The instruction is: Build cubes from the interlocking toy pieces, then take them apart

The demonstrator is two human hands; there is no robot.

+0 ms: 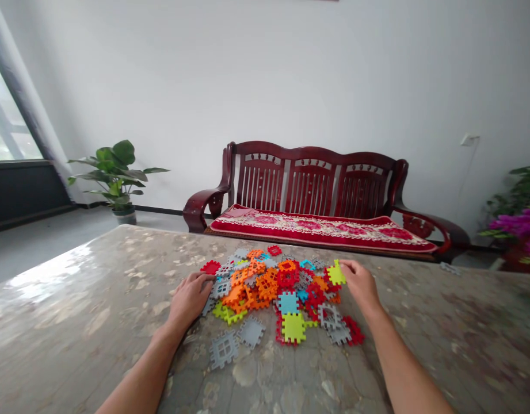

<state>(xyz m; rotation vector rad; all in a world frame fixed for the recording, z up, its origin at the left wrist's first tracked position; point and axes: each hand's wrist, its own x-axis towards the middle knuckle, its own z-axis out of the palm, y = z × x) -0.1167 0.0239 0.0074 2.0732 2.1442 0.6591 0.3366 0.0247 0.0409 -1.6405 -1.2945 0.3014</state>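
Observation:
A heap of flat interlocking plastic tiles in orange, red, grey, blue and lime green lies on a marbled table. My left hand rests on the heap's left edge, fingers curled over grey tiles near a red tile. Whether it grips one is unclear. At the heap's right side my right hand pinches a lime green tile. A larger lime green tile and a grey tile lie nearest to me.
Behind the table stands a dark red wooden bench with a red floral cushion. A potted plant sits on the floor at left, purple flowers at right. A lone grey tile lies at the table's far right.

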